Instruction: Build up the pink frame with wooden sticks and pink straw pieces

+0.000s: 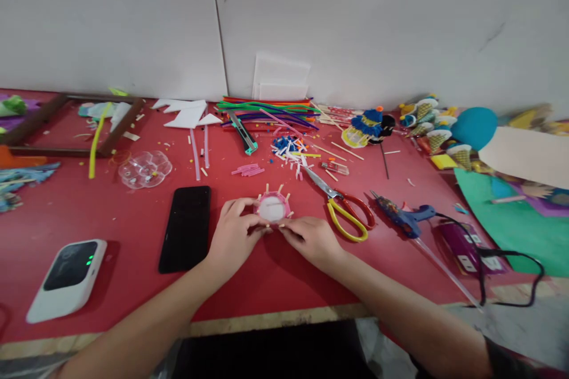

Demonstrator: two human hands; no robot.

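Observation:
Between my hands is a small round craft piece, with a whitish disc in the middle, a pink rim and several short pale sticks poking outward. My left hand grips its left and near edge with fingers and thumb. From the other side, my right hand pinches the near right edge. The fingertips of both hands almost meet at the front, and they hide that part of the rim. Just beyond lie cut pink straw pieces. Scissors with yellow and red handles rest right of my right hand.
A black phone and a white device lie left. At right are a blue glue gun, its cord and a purple power strip. Farther back are a cutter knife, pipe cleaners and a clear palette.

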